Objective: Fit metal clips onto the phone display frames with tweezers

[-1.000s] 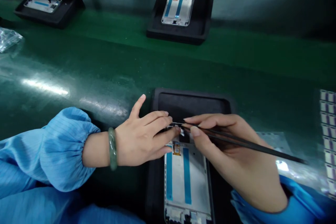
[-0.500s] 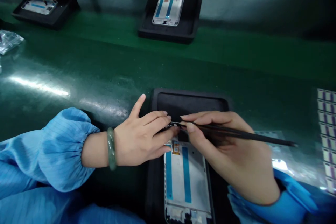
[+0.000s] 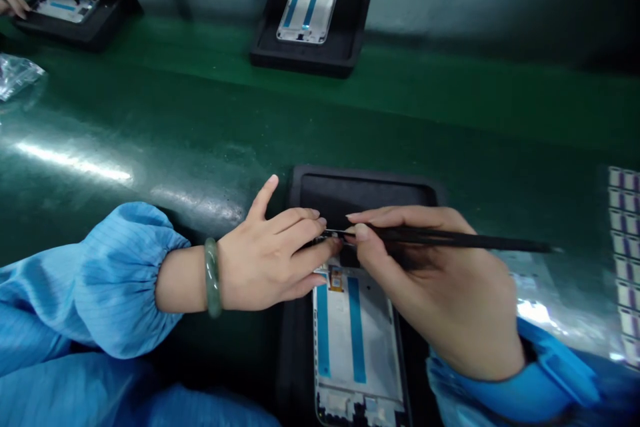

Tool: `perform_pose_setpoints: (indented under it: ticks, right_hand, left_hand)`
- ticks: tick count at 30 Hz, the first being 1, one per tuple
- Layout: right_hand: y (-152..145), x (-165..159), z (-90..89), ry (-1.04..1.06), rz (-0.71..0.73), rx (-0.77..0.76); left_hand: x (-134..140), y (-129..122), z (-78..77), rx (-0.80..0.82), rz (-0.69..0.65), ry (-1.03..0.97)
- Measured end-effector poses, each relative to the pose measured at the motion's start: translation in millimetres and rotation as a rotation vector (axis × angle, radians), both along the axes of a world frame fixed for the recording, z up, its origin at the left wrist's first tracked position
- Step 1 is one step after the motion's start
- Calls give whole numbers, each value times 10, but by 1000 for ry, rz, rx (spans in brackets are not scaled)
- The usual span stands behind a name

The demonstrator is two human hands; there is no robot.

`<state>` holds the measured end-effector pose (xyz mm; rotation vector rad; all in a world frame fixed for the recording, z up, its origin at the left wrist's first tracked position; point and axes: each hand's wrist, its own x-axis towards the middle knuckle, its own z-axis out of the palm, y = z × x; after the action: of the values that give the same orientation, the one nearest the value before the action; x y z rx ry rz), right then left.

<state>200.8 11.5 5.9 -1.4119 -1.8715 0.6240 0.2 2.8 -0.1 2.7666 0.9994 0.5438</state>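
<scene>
A phone frame [image 3: 337, 340] with two blue strips and a small orange flex cable [image 3: 336, 280] lies in a black tray [image 3: 367, 180] in front of me. My left hand [image 3: 280, 253], with a green bangle at the wrist, reaches over the frame's upper end. Its fingers are stretched out and its fingertips rest at that end. Black tweezers [image 3: 450, 238] are pinched in my right hand [image 3: 440, 287]. Their tips point left, close to my left fingertips at the top of the frame. What the tips touch is too small to tell.
Another phone frame [image 3: 310, 7] sits in a black tray [image 3: 345, 60] at the back. A third frame [image 3: 65, 5] lies in a tray [image 3: 107, 23] at far left, where another person's hand [image 3: 13, 1] touches it. Clear plastic [image 3: 17, 75] lies left; a sheet of parts [image 3: 625, 247] lies right.
The rear end of the tweezers has swung up a little, with the tips staying near the same spot. Another person's hand has come in at the far-left tray. My left hand has hardly moved.
</scene>
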Motion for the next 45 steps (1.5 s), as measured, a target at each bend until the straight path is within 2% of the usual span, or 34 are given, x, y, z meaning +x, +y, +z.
perform_pose_setpoints:
  ticks: [6, 9, 12, 15, 18, 23, 29, 33, 38, 41, 43, 45]
  right_hand:
    - [12, 15, -26, 86, -34, -18]
    - [15, -7, -30, 30, -7, 6]
    - [6, -6, -38, -23, -47, 41]
    - [1, 28, -58, 28, -60, 39]
    - [-2, 40, -62, 32, -41, 32]
    - [-23, -6, -20, -140, 7, 141]
    - [-10, 80, -12, 71, 10, 51]
    - [4, 92, -38, 26, 49, 64]
    - [-4, -24, -76, -49, 80, 157]
    - [8, -6, -30, -26, 105, 155]
    - [35, 119, 46, 38, 28, 129]
    - [73, 321, 126, 72, -170, 108]
  left_hand:
    - [4, -3, 0, -12, 2, 14]
    - [7, -1, -2, -6, 6, 13]
    - [8, -1, -5, -1, 4, 9]
    - [8, 0, -7, 1, 0, 9]
    - [7, 0, -7, -8, 1, 8]
    - [6, 0, -16, -10, 7, -8]
    - [0, -3, -20, 4, 1, -5]
    - [-4, 3, -28, 13, 5, -3]
    - [1, 4, -65, 29, 7, -20]
    - [-10, -22, -50, -3, 1, -34]
    - [-36, -14, -17, -95, 0, -76]
    - [-83, 72, 14, -206, 23, -167]
